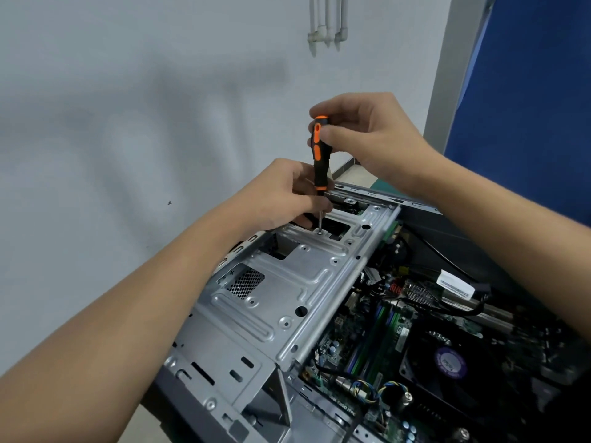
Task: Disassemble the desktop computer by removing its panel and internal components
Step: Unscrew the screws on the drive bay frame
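Observation:
The desktop computer lies open, its side panel off. A silver metal drive cage [287, 282] covers its left part; the motherboard [377, 340] and black CPU fan [447, 362] show at right. An orange-and-black screwdriver [320, 155] stands upright, its tip on a screw [319, 232] at the cage's far end. My right hand [371, 135] grips the handle's top. My left hand [287, 193] pinches the lower handle and shaft, just above the screw.
A pale wall fills the left and top, with white pipes [326, 24] high up. A blue panel [527, 107] stands at the right. Black cables with a white label [455, 284] cross the motherboard. The case's front frame [224, 394] is nearest me.

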